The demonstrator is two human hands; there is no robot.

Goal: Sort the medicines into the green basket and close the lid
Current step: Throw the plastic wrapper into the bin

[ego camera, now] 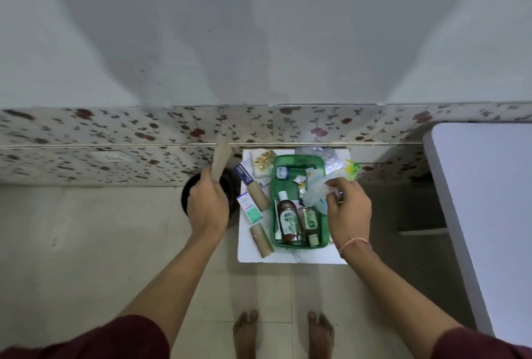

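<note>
Green basket (276, 186) sits on the white board (288, 258), maybe half filled: two bottles, a small round tub, some sachets. My left hand (207, 203) is clamped on a tan packet (221, 157) off to the side; my right hand (349, 206) pinches crinkly wrappers (315, 189) over the basket. Left outside: two tan tubes, one white-green box, roughly three blister strips, though blur makes that shaky. No lid visible.

White stool (288, 256) bears green basket (299, 245), boxes, perhaps tubes.
</note>
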